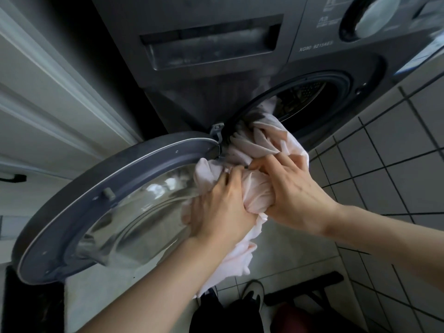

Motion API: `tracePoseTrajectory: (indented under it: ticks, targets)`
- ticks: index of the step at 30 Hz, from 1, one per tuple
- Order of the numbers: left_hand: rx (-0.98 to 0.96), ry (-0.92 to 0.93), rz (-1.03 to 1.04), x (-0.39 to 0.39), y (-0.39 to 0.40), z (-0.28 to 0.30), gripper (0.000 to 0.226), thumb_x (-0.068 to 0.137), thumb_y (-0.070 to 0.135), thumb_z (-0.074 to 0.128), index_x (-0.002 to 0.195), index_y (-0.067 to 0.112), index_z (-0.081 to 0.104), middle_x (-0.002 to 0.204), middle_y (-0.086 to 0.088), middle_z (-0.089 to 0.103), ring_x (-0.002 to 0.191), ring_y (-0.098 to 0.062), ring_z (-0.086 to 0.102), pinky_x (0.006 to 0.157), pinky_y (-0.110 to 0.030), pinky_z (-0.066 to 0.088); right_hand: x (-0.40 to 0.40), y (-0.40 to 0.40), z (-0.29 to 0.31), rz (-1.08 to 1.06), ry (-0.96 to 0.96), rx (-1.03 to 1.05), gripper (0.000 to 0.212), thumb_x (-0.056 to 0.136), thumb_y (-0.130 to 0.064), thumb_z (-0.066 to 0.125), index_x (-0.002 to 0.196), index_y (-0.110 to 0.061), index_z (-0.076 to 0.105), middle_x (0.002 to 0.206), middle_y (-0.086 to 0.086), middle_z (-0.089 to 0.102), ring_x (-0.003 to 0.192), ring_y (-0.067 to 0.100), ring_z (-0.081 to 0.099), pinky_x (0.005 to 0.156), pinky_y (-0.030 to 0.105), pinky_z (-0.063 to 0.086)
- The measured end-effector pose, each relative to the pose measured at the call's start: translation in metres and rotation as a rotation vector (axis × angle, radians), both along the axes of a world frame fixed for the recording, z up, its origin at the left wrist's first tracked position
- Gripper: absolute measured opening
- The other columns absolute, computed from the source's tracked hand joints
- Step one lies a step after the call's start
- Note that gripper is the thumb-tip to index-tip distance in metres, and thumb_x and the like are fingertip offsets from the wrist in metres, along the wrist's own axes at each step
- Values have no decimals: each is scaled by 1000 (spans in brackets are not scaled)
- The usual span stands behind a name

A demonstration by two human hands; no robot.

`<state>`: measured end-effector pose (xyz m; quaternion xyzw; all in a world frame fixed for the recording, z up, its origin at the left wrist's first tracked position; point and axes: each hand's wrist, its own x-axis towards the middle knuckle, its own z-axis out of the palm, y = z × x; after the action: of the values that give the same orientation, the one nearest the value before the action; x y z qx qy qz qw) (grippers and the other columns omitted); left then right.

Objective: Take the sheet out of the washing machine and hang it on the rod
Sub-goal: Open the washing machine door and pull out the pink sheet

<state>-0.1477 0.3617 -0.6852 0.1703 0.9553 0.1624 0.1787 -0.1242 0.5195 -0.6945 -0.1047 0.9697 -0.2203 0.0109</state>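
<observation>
Sheet (258, 145): pale pink and bunched, it runs from the drum opening of the washing machine (216, 97) at far right down over the rim toward you, its tail hanging past your wrists. Your left hand (221, 207) and right hand (290, 188) are both closed tight on the wad, side by side, just right of the open door (101, 212). The part not yet out lies up and away from both hands, nearer your right.

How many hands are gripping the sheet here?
2: the left hand bunches the sheet beside the open door; the right hand clutches it just below the drum opening.
</observation>
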Motion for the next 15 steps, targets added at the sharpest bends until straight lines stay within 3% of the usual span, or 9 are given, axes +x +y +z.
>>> tracePoseTrajectory:
  ticks: [2, 5, 7, 10, 15]
  targets:
    - [-13, 22, -47, 0, -4, 7, 52, 71, 48, 68, 114, 33, 42, 118, 13, 56, 101, -23, 59, 65, -29, 34, 2, 8, 1, 84, 28, 26, 57, 66, -31, 72, 116, -16, 50, 103, -9, 56, 108, 15, 44, 96, 35, 22]
    - [3, 34, -108, 0, -9, 13, 32, 70, 35, 64, 87, 29, 38, 106, 14, 57, 80, -19, 51, 60, -29, 28, -5, 24, -5, 309, 114, 189, 48, 72, -35, 62, 114, -14, 57, 99, -5, 58, 105, 22, 48, 96, 42, 31]
    - [9, 85, -164, 2, -16, 10, 34, 65, 32, 64, 80, 28, 34, 93, 13, 56, 70, -14, 37, 54, -29, 23, -13, 31, -10, 482, 88, 293, 45, 77, -35, 59, 118, -15, 55, 107, -2, 58, 107, 26, 49, 97, 44, 34]
    - [13, 237, -279, 5, -30, 9, 50, 40, 32, 70, 70, 29, 31, 67, 12, 51, 52, -14, 30, 44, -20, 13, -30, 37, -16, 610, -45, 376, 57, 80, -48, 55, 132, -27, 43, 130, -5, 46, 122, 24, 39, 103, 45, 31]
    - [66, 316, -315, 10, -52, 15, 40, 37, 34, 69, 73, 26, 53, 67, 11, 54, 43, -20, 44, 48, -21, 23, -64, 24, -35, 640, -151, 354, 71, 81, -53, 54, 143, -37, 24, 146, -14, 31, 141, 19, 15, 110, 46, 19]
